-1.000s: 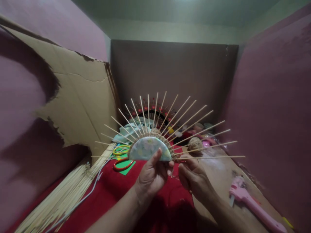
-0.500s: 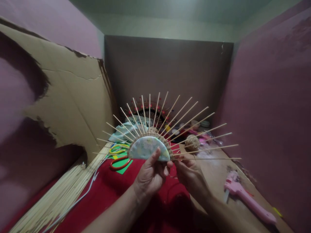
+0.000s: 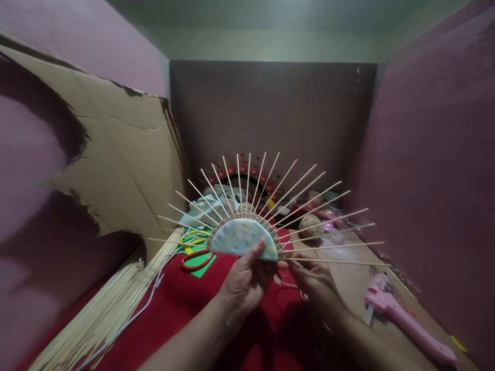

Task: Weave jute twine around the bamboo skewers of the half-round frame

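Observation:
A half-round panel [image 3: 240,238] covered in pale flowered fabric has a woven twine rim [image 3: 228,221] along its curve. Thin wooden sticks [image 3: 305,181] fan out from that rim like rays. My left hand [image 3: 247,281] grips the panel's lower right part, thumb on the front and fingers behind. At the rim's right end, beneath the lowest stick, the fingers of my right hand [image 3: 313,281] are pinched together on a thin cord [image 3: 288,284]. Loose cord hangs between the two hands; its exact path at the fingertips is hidden.
Long sticks [image 3: 100,304] lie bundled at left beside torn cardboard [image 3: 127,149]. Red-handled scissors [image 3: 195,262] rest on green paper [image 3: 204,265] over red cloth [image 3: 162,309]. At right are a twine ball [image 3: 310,225] and a pink glue gun [image 3: 410,322]. A decorated fan-shaped piece [image 3: 232,170] stands behind.
The panel and both hands sit slightly lower and further right in the view, along with the whole scene. The fan is tilted a little more clockwise. Both hands keep their hold.

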A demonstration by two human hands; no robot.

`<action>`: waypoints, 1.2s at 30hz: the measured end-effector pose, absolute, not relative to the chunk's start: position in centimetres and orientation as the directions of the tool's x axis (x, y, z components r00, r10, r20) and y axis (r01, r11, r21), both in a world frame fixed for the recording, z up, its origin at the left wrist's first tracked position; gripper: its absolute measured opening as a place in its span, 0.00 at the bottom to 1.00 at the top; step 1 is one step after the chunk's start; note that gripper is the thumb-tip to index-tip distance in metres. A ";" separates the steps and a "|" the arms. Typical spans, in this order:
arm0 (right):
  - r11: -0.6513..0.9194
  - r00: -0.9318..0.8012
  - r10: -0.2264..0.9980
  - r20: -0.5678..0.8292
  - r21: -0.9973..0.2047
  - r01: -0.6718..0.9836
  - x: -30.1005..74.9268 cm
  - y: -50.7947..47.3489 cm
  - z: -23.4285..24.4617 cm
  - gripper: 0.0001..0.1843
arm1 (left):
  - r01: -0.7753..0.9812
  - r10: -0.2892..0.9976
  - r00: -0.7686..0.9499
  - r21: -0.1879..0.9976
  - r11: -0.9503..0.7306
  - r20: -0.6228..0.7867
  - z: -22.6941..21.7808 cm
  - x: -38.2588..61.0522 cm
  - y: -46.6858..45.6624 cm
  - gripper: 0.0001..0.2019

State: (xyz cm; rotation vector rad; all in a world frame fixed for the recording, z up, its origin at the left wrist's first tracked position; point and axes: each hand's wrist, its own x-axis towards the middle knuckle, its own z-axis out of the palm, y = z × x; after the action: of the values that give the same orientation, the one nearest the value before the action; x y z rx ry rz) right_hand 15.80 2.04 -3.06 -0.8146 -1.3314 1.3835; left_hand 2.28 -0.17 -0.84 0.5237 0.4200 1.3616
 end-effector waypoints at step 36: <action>0.203 -0.200 0.951 0.234 -0.965 -0.166 16.3 2.5 -3.6 0.11 | -0.737 0.992 0.118 0.675 0.051 0.054 -0.8 2.3 0.0 0.08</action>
State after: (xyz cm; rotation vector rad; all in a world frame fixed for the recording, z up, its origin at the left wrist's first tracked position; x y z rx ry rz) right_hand 16.30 2.45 -3.60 -0.8273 -1.3542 1.2609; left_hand 2.32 -0.02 -0.84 0.6433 0.4955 1.3998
